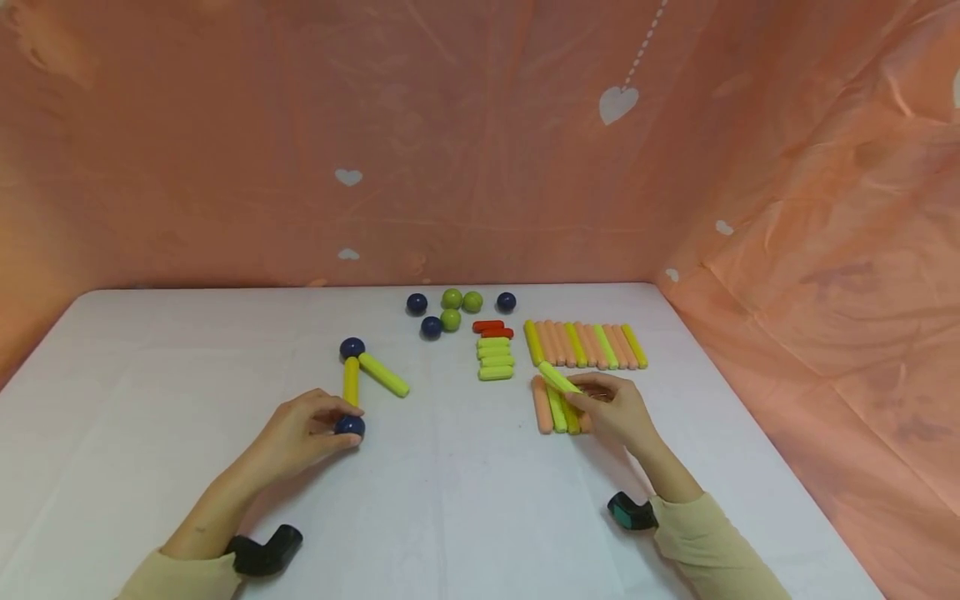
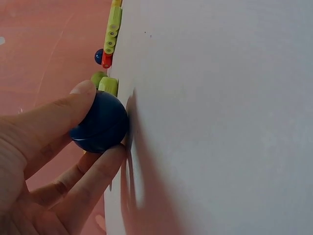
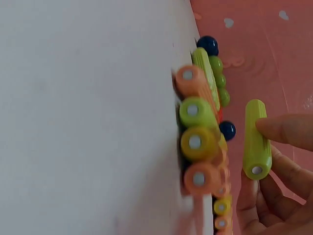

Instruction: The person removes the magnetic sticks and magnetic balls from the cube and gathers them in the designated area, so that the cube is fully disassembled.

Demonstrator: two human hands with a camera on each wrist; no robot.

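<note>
On the left of the head view, my left hand [image 1: 311, 429] pinches a dark blue ball [image 1: 349, 426] between thumb and fingers. A yellow rod [image 1: 351, 382] runs from that ball to another blue ball [image 1: 352, 348], and a lime-green rod [image 1: 384, 375] slants off the far ball. The held ball [image 2: 101, 122] fills the grip in the left wrist view. My right hand [image 1: 613, 407] holds a lime-green rod [image 1: 559, 377] by thumb and fingers, raised over a short row of rods. Its end shows a pale round disc in the right wrist view.
Beneath the right hand lie peach [image 1: 541, 405], lime and yellow rods. A longer row of rods [image 1: 585, 345] sits behind them. Short lime rods [image 1: 495, 373], red rods [image 1: 489, 326], green balls [image 1: 452, 299] and blue balls [image 1: 431, 327] lie at the back middle of the white table [image 1: 435, 517].
</note>
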